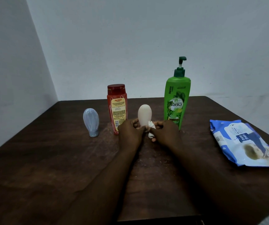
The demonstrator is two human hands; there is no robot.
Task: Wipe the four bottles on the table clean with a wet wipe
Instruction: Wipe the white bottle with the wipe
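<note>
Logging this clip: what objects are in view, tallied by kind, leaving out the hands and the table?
Bottles: 4 (blue-grey bottle, red bottle, beige bottle, green pump bottle)
Wet wipe: 1, crumpled against the beige bottle
Wipes pack: 1
Total: 6

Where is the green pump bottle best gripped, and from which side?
Probably grip the green pump bottle round its broad body at mid-height, coming from its right. It stands upright, and the thin pump neck looks a poor hold. The left hand, holding the pale bottle, and the right hand, pinching the wet wipe, crowd its lower left; the wipes pack lies apart on the right.
</note>
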